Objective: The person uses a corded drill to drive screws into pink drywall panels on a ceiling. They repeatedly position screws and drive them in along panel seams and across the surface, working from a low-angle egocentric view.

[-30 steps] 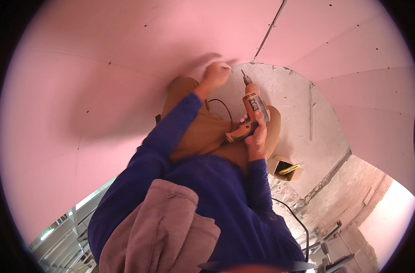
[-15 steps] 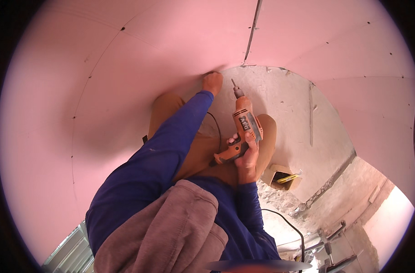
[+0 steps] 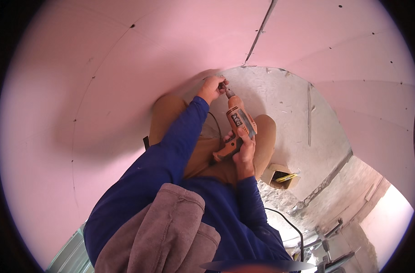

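An orange and black corded drill (image 3: pixel 240 119) lies across my right hand (image 3: pixel 245 152), which is wrapped round its body and handle. Its chuck points away from me, toward the foot of the pink wallboard (image 3: pixel 139 68). At the bit end, my left hand (image 3: pixel 212 88) is closed with the fingertips pinched together. Something small and dark shows at those fingertips, too small to name, and the bit's tip is hidden there. Both hands are over my bent knees in brown trousers.
To the right on the grey floor (image 3: pixel 287 109) stands an open carton (image 3: pixel 276 175) with dark small pieces and a yellow-handled cutter (image 3: pixel 287 177). A black cable (image 3: pixel 291 225) runs behind my right arm. Dark tools (image 3: pixel 332 248) lie at the lower right.
My left hand has come away from the wallboard's foot to the drill's bit. The drill, in my right hand, has shifted slightly left, its chuck now at my left fingertips.
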A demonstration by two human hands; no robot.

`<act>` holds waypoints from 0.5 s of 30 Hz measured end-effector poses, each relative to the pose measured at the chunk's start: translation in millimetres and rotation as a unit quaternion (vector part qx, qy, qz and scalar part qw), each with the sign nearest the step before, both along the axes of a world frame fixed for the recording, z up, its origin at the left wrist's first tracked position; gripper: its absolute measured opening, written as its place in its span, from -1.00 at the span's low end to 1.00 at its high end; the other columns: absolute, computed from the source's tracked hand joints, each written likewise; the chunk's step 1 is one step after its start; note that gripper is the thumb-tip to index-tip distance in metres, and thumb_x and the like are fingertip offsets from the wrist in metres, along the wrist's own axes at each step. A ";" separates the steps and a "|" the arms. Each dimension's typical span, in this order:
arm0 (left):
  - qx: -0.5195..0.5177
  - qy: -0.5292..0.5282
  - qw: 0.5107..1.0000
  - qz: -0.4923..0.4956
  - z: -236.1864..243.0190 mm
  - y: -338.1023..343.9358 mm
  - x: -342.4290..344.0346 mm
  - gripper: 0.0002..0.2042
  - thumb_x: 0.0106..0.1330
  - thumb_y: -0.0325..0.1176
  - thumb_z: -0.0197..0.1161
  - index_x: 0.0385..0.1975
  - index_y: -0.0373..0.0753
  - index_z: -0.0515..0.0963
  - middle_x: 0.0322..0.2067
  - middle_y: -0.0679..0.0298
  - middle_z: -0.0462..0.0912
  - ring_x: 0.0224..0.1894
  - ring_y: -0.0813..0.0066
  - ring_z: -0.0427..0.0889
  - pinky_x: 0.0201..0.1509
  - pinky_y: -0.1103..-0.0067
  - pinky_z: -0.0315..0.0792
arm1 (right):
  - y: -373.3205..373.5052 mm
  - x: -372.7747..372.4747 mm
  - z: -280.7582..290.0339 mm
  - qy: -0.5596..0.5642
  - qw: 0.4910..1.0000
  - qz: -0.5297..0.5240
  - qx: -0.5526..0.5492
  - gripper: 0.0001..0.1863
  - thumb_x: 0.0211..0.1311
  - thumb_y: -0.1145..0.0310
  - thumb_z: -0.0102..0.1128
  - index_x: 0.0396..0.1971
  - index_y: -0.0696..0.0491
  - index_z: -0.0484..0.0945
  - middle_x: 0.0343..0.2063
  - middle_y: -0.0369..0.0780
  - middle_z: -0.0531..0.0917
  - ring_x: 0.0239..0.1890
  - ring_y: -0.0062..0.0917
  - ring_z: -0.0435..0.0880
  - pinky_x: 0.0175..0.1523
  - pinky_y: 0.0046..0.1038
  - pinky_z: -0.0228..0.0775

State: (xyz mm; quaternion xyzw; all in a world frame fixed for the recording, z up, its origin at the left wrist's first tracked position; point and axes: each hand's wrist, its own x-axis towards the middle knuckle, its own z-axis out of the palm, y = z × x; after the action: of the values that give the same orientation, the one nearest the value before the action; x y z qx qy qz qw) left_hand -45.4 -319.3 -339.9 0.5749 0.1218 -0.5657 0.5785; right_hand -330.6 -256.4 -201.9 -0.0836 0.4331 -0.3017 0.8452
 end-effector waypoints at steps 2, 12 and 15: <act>0.025 -0.015 1.000 0.004 1.4 1.1 -10.9 -0.90 0.58 -0.36 0.21 -0.19 -0.21 0.60 -0.35 0.20 0.74 -0.43 0.45 0.61 -0.44 0.49 0.46 | -0.9 1.3 -4.8 0.013 1.000 0.011 -0.002 -0.48 0.37 0.32 0.46 0.23 0.10 0.45 -0.31 -0.10 0.67 -0.34 -0.25 0.75 -0.18 -0.14 0.72; 0.027 0.005 0.998 0.049 -21.9 4.5 -4.4 -0.88 0.62 -0.41 0.09 -0.03 -0.27 0.55 -0.30 0.12 0.75 -0.38 0.36 0.63 -0.40 0.46 0.49 | -14.3 6.5 -13.1 0.000 1.000 0.016 0.010 -0.46 0.36 0.38 0.47 0.25 0.11 0.44 -0.29 -0.10 0.68 -0.37 -0.28 0.74 -0.27 -0.18 0.71; 0.057 -0.002 0.996 0.071 -26.7 5.6 -3.4 -0.88 0.62 -0.42 0.08 -0.07 -0.28 0.55 -0.29 0.10 0.75 -0.36 0.34 0.64 -0.39 0.45 0.49 | -17.3 7.3 -17.2 0.004 0.999 0.028 0.020 -0.43 0.36 0.38 0.47 0.28 0.12 0.43 -0.28 -0.10 0.68 -0.38 -0.30 0.74 -0.29 -0.21 0.72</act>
State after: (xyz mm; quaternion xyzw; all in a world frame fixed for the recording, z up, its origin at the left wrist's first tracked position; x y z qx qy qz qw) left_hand -48.8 -313.7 -366.7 0.5982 0.1934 -0.5136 0.5839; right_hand -323.3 -273.6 -219.1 -0.0803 0.4398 -0.2690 0.8531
